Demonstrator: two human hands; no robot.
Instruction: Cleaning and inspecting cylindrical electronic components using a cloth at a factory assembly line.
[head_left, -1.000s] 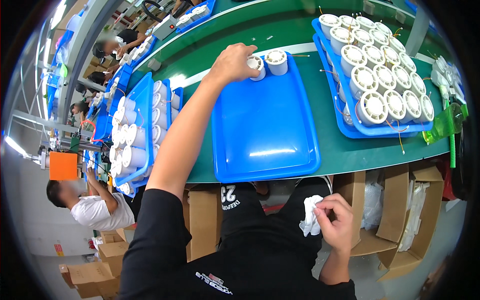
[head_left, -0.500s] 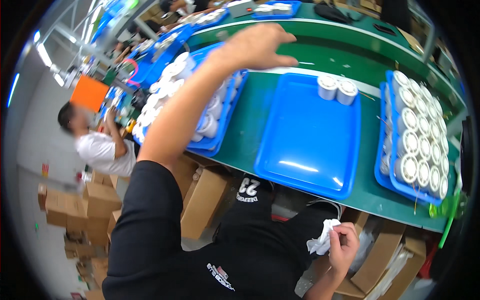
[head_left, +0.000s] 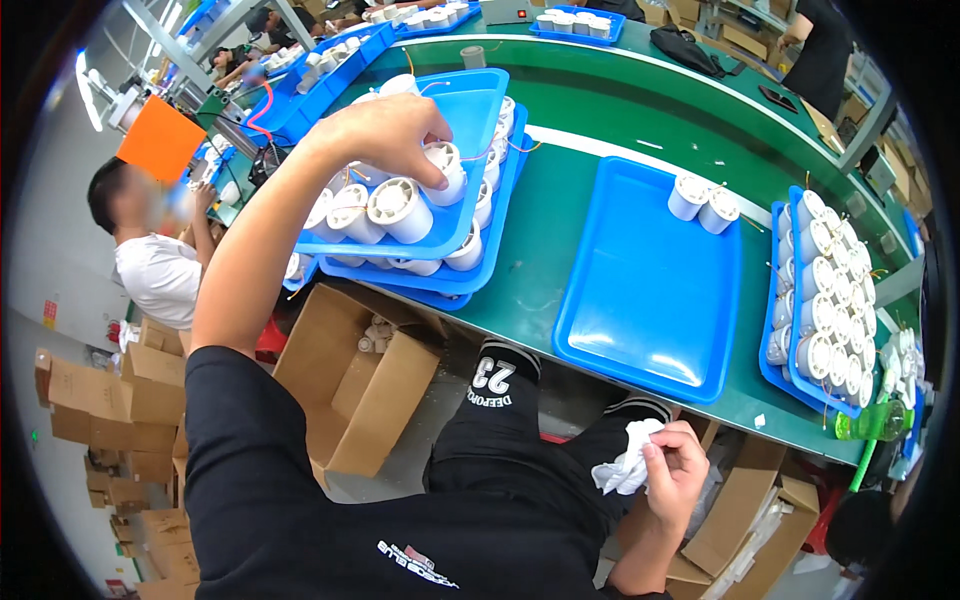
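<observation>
My left hand (head_left: pixel 390 135) reaches over the stacked blue trays on the left. Its thumb and fingers close round a white cylindrical part (head_left: pixel 446 178) in the top tray (head_left: pixel 482 110). Other white cylinders, some with ribbed ends and thin wires, stand around it, partly hidden by my forearm. Low on the right, in front of my leg, my right hand (head_left: pixel 678 465) pinches a crumpled white cloth or tissue (head_left: pixel 627 460). Between the stacks a blue tray (head_left: pixel 640 290) lies on the green bench, with two white cylinders (head_left: pixel 704 204) in its far right corner.
Another stack of blue trays (head_left: pixel 782 345) full of white cylinders stands at the right. A green bottle (head_left: pixel 870 420) lies near the bench's right end. Cardboard boxes (head_left: pixel 385 400) sit below the bench. A co-worker (head_left: pixel 150 250) in a white shirt works at the left.
My left hand has come down from above the bench onto a cylinder in the left tray. The view has shifted left. The right hand still holds the white cloth or tissue.
</observation>
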